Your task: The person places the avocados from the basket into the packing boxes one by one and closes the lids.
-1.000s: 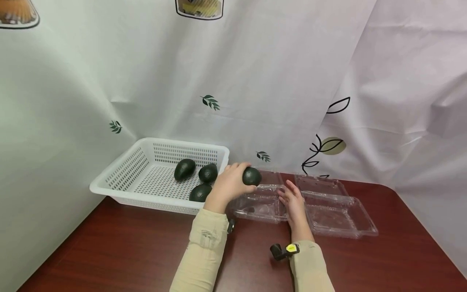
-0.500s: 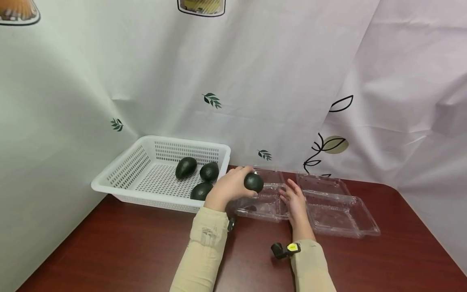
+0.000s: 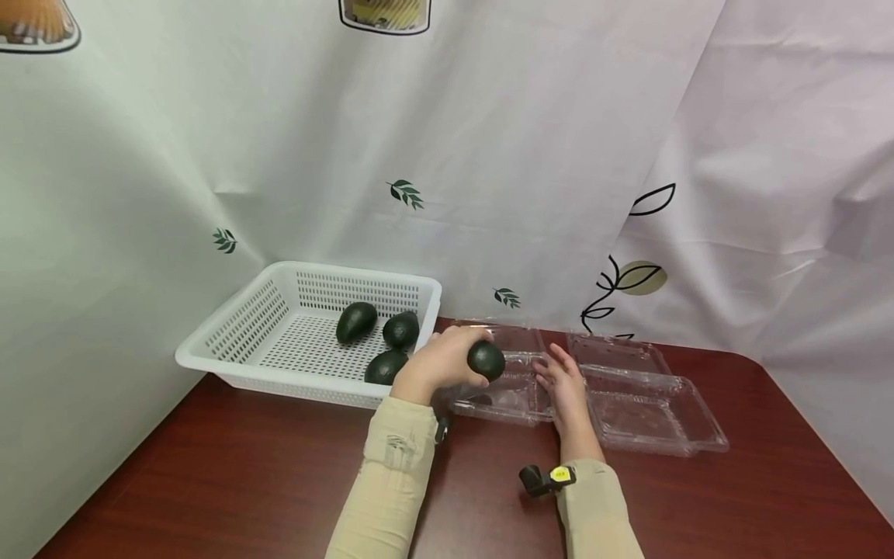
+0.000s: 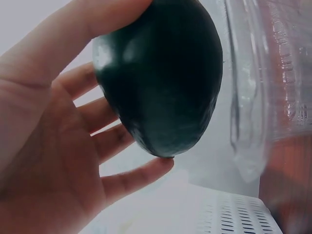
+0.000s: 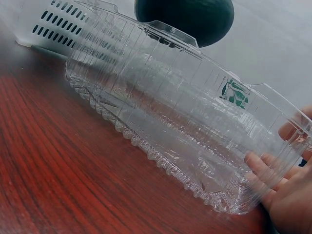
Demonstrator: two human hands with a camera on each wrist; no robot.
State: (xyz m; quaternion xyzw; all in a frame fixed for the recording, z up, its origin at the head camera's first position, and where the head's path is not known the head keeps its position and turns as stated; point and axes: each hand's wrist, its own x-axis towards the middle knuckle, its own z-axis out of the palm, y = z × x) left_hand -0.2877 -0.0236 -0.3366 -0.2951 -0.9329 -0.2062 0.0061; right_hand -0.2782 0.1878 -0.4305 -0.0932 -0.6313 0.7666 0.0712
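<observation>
Farthest out to the left of both hands sits a white perforated basket (image 3: 279, 390), its near right corner beside the left wrist. Inside it lie three dark avocados: the leftmost avocado (image 3: 356, 322) farthest from the left hand, the back right avocado (image 3: 401, 331) nearer, and the front right avocado (image 3: 386, 367) partly hidden behind the basket's rim, close to the left wrist. The left hand (image 3: 443, 361) is curled round another one, the held avocado (image 3: 486, 361), thumb on one side and fingers on the other, raised between the two hands by the near clear container (image 3: 513, 396); whether it touches the plastic cannot be told. That container stands between the hands, its lid (image 3: 513, 339) folded back beyond them. At its right end is the right hand (image 3: 562, 382), fingers spread and slightly bent, against the clear plastic; how firmly they press cannot be told. Right of the right hand stands the second clear container (image 3: 639, 419), also spread wide. Under the hands is a reddish-brown desk (image 3: 279, 473); beyond them hangs a pale backdrop (image 3: 489, 155) printed with leaves.
</observation>
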